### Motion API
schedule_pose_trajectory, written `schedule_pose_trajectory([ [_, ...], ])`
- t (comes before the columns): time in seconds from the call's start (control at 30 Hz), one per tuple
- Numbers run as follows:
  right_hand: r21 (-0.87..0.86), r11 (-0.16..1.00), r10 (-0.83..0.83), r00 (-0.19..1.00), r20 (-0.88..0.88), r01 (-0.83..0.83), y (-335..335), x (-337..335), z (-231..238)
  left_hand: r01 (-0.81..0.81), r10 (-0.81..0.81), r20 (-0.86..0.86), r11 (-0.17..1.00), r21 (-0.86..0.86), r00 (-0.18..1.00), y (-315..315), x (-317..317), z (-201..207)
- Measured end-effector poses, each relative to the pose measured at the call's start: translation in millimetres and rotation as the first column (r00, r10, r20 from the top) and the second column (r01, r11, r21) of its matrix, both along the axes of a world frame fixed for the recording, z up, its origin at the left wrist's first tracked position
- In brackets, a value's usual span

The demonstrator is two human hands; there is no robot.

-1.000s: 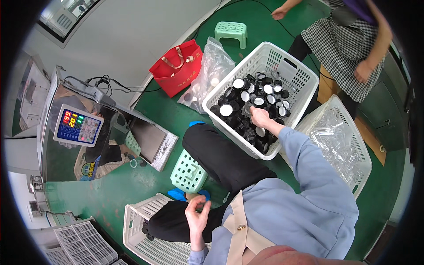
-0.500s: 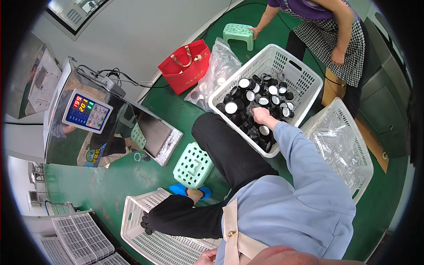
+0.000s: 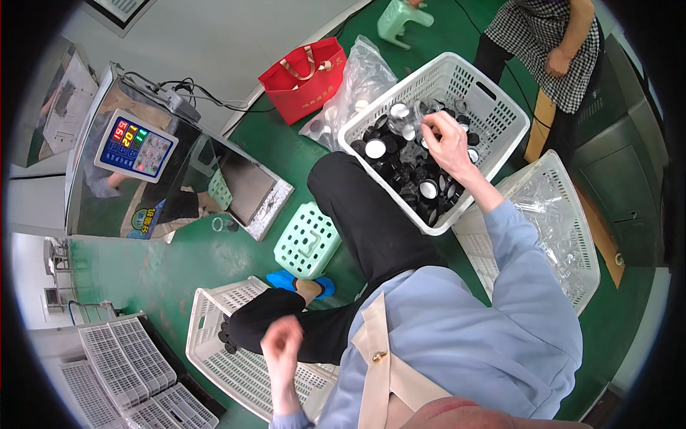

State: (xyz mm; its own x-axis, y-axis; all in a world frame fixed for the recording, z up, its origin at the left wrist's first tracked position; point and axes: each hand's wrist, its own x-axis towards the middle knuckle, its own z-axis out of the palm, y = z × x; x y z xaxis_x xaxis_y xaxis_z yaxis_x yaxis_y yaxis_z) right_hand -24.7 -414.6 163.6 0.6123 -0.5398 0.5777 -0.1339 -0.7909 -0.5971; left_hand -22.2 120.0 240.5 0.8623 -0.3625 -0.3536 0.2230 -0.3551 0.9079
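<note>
My right hand is above the white crate, its fingers pinched at a clear jar near the far side of the pile. Beneath it lie many black lids, some showing white liners, mixed with clear pieces; one white-lined lid faces up at the left. My left hand hangs in front of my bent leg over a second white crate. Motion smears its fingers, and nothing shows in them. A few black lids sit in that crate beside my knee.
A third white crate of clear plastic jars stands at the right. At the left are a machine with a lit panel and a green stool. Beyond are a red bag, a clear bag and a person holding another green stool.
My right hand has lifted from the pile and moved away and right. My left hand has come up from the lower edge. The other person's stool has been raised and tipped.
</note>
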Motion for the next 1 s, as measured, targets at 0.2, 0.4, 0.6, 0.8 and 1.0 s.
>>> schedule_pose_trajectory([
  [0.2, -0.307, 0.819, 0.553, 0.81, 0.197, -0.485, 129.0, -4.7, 102.2, 0.139, 0.02, 0.772, 0.98, -0.14, 0.635, -156.8, 51.3, -0.2],
  [0.4, -0.221, 0.668, 0.744, 0.631, 0.22, -0.71, 206.8, -7.8, 75.5, 0.142, 0.08, 0.708, 0.958, -0.249, 0.701, -158.9, 58.5, -45.5],
  [0.6, -0.204, 0.821, 0.564, 0.815, 0.136, -0.534, 151.3, 6.1, 65.3, -0.222, 0.373, 0.413, 0.903, -0.367, 0.831, -110.6, 71.2, -81.8],
  [0.8, 0.228, 0.93, 0.252, 0.952, 0.171, -0.287, 104.9, -12.6, 49.2, -0.134, 0.314, 0.493, 0.921, -0.367, 0.811, -120.9, 79.2, -92.6],
  [1.0, 0.037, 0.915, 0.396, 0.913, 0.094, -0.401, 137.0, 11.7, 58.6, -0.185, 0.36, 0.566, 0.921, -0.344, 0.742, -114.9, 96.8, -101.1],
])
